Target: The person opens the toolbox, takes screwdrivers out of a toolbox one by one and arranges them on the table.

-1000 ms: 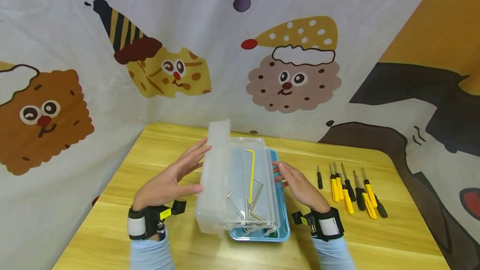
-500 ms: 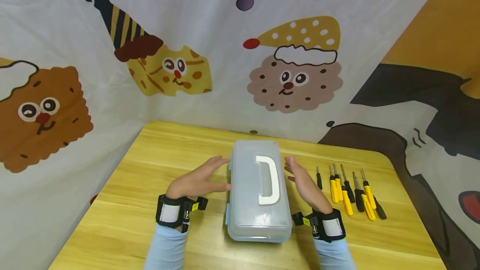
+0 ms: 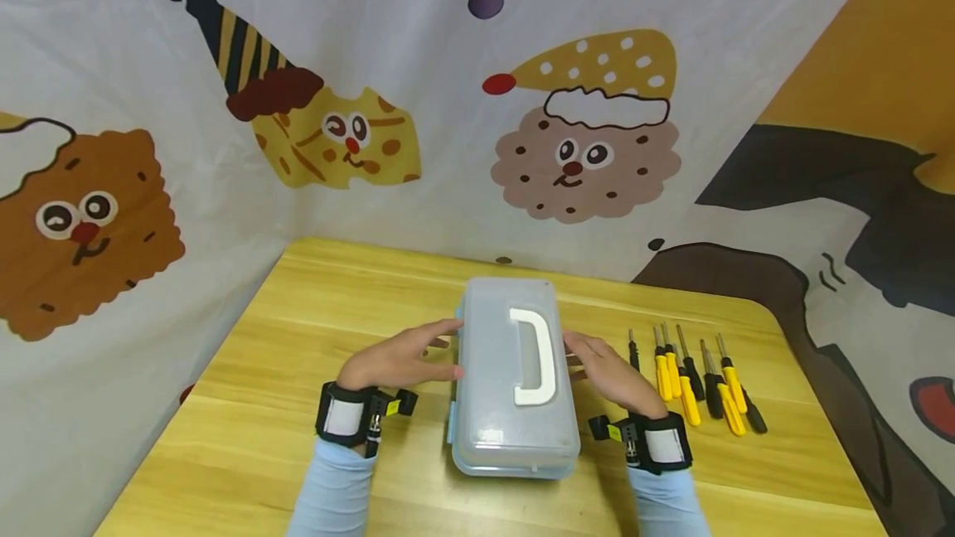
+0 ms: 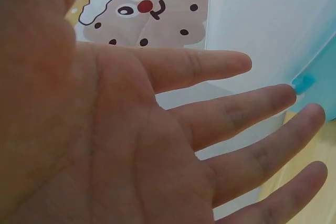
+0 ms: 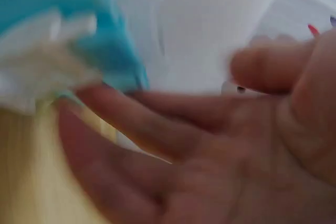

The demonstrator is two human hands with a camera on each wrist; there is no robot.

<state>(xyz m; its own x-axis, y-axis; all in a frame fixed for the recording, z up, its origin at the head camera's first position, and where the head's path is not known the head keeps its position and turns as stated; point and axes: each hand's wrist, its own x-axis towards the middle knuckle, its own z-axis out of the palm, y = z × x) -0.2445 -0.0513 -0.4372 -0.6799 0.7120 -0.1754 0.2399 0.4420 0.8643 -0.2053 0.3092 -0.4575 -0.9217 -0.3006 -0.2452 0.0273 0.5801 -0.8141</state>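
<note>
A translucent toolbox [image 3: 496, 429] with a pale blue base and a white carrying handle [image 3: 548, 359] stands in the middle of the table, its lid down. My left hand [image 3: 399, 359] is at its left side, fingers straight and spread, the fingertips at the box's edge. In the left wrist view the palm [image 4: 142, 145] holds nothing. At the other side is my right hand [image 3: 612, 371], its fingers by the box's right wall. The right wrist view is blurred; there the fingertips lie close to a white latch [image 5: 47, 59] on the blue base.
Several screwdrivers with yellow or black handles lie in a group [image 3: 690, 388] on the wooden table [image 3: 358, 471], to the right of my right hand. Behind the table hangs a printed cloth [image 3: 418, 23] with cartoon figures.
The lid, raised at first over hex keys in a clear tray, has come down onto the box. My left hand moved right with it; my right hand has shifted slightly at the right side.
</note>
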